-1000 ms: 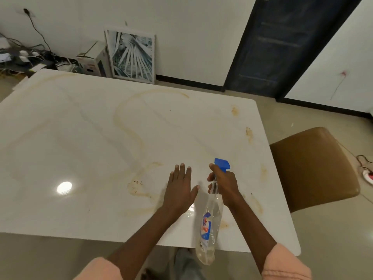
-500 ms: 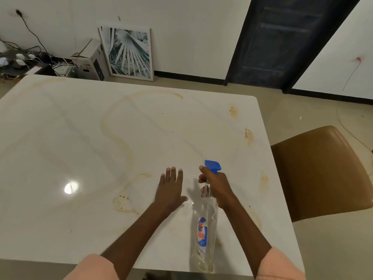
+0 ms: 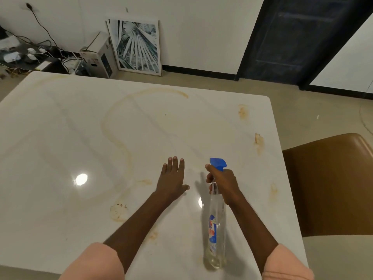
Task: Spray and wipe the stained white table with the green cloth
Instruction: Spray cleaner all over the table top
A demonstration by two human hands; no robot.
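Note:
The white table fills most of the view and carries brown stains: a long looping ring in the middle and blotches along the right edge. My right hand grips the neck of a clear spray bottle with a blue trigger head, nozzle pointing away from me over the table. My left hand lies flat on the table with straight fingers, just left of the bottle. No green cloth is in view.
A brown padded chair stands at the table's right edge. Beyond the far edge, a framed leaf picture and a white box lean at the wall, with cables and plugs on the floor at the left. A dark door is at the back right.
My view has shifted forward over the table, so more of the near surface shows. Both hands keep the same pose, the right one still holding the bottle beside the flat left hand.

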